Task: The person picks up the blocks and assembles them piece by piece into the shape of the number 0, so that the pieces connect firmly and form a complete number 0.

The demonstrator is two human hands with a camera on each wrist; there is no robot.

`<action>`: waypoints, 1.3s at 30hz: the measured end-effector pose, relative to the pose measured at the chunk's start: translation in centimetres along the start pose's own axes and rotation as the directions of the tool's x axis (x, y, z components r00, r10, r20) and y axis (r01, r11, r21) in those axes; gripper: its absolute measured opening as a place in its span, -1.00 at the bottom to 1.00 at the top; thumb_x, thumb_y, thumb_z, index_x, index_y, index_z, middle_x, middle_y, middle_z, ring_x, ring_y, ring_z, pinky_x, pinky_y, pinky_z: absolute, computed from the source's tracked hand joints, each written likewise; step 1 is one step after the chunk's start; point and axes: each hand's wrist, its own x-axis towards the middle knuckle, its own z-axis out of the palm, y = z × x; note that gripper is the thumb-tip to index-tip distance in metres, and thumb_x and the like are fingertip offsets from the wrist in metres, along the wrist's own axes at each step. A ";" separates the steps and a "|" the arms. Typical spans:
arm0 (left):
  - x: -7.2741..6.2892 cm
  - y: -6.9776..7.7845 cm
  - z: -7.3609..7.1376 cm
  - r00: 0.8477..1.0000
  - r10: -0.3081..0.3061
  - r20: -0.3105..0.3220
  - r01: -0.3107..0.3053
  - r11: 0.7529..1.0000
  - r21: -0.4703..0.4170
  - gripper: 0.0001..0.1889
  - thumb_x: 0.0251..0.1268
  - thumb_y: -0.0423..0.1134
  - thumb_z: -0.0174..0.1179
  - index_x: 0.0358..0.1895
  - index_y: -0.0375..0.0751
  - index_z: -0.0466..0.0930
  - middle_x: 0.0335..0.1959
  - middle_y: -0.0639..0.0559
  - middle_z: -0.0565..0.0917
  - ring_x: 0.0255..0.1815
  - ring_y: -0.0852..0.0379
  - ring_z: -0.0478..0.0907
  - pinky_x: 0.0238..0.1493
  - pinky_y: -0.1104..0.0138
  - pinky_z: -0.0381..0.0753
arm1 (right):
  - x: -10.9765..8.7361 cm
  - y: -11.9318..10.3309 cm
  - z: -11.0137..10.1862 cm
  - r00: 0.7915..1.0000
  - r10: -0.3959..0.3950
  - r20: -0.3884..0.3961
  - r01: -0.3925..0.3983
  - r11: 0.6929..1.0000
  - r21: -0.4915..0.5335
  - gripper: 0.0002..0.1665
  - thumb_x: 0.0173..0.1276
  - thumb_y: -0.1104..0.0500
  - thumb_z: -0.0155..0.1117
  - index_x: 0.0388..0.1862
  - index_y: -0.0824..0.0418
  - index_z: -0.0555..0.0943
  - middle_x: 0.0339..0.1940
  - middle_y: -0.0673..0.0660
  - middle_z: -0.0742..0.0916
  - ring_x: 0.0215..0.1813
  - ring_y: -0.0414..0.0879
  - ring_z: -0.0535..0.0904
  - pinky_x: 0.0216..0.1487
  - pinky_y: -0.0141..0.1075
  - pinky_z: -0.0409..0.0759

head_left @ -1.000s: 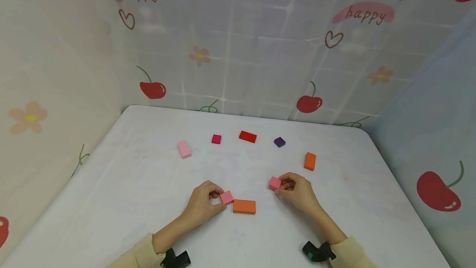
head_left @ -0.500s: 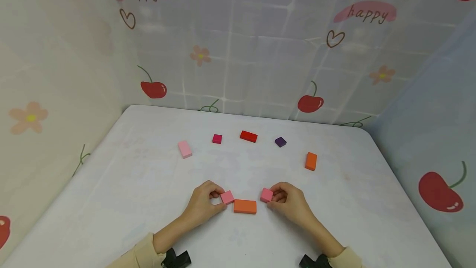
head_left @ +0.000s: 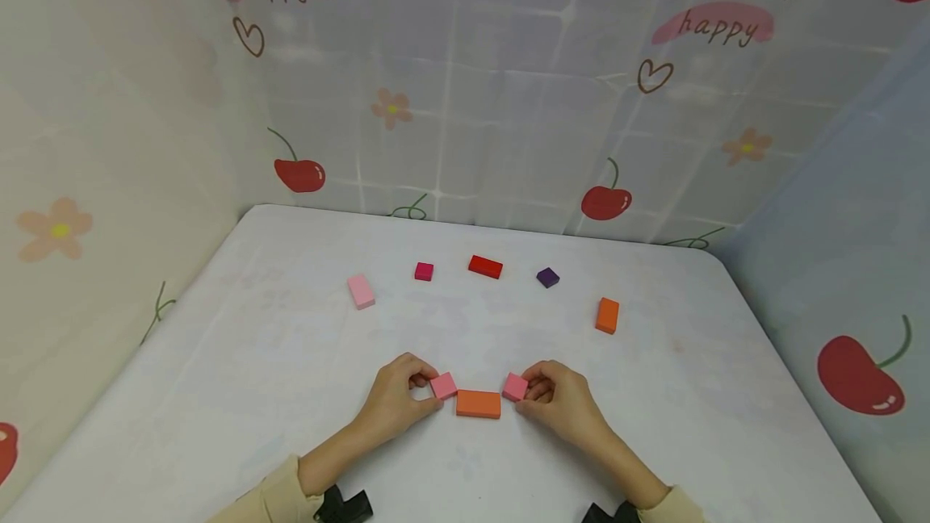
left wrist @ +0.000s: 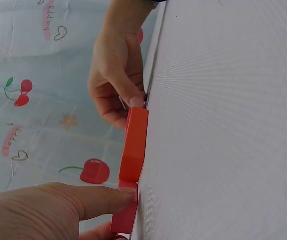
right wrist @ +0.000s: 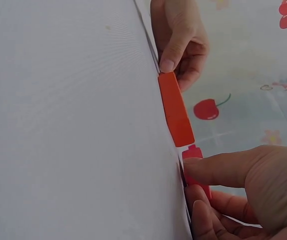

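Note:
An orange rectangular block (head_left: 478,403) lies on the white table between my two hands. My left hand (head_left: 395,398) pinches a pink block (head_left: 443,385) between thumb and fingers, its corner meeting the orange block's left end. On the other side, my right hand (head_left: 565,400) pinches a second pink block (head_left: 515,387), tilted, close by the orange block's right end. A narrow gap between that pink block (right wrist: 196,172) and the orange block (right wrist: 176,110) shows in the right wrist view. The left wrist view has my left thumb pressing the pink block (left wrist: 125,215) beside the orange one.
Farther back, spaced in an arc, are a light pink block (head_left: 360,292), a magenta block (head_left: 424,271), a red block (head_left: 485,266), a purple block (head_left: 548,278) and another orange block (head_left: 607,315). A patterned curtain (head_left: 494,103) hangs behind the table (head_left: 291,257).
My right hand has brought its pink block leftward and nearer to me, up to the orange block's right end. My left hand and its pink block have stayed in place.

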 end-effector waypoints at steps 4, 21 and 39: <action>0.0 0.0 0.0 1.000 -0.010 0.000 0.010 1.000 -0.001 -0.71 -0.15 -0.37 0.54 -0.29 -0.14 0.66 -0.33 0.15 0.58 -0.31 0.23 0.50 -0.21 0.43 0.56 | -0.1 -0.2 0.2 1.000 0.004 -0.003 -0.004 1.000 -0.011 -0.63 -0.03 0.30 0.59 -0.24 0.23 0.63 -0.43 0.03 0.65 -0.46 -0.29 0.54 -0.39 -0.47 0.58; 0.0 -0.1 0.0 1.000 -0.009 0.001 0.009 1.000 -0.003 -0.71 -0.14 -0.37 0.53 -0.29 -0.13 0.66 -0.34 0.17 0.56 -0.31 0.23 0.49 -0.21 0.43 0.55 | -0.1 -0.4 0.4 1.000 -0.026 0.000 0.026 0.999 -0.043 -0.64 -0.05 0.32 0.59 -0.26 0.24 0.63 -0.42 0.03 0.64 -0.44 -0.29 0.53 -0.38 -0.48 0.59; -0.1 0.1 0.0 1.000 -0.013 0.001 0.013 1.000 0.000 -0.70 -0.14 -0.38 0.53 -0.29 -0.12 0.66 -0.35 0.16 0.56 -0.31 0.22 0.49 -0.21 0.42 0.55 | -0.1 -0.3 0.3 0.999 -0.046 -0.004 0.046 0.996 -0.070 -0.62 -0.06 0.32 0.60 -0.25 0.22 0.64 -0.40 0.02 0.64 -0.43 -0.30 0.54 -0.38 -0.47 0.56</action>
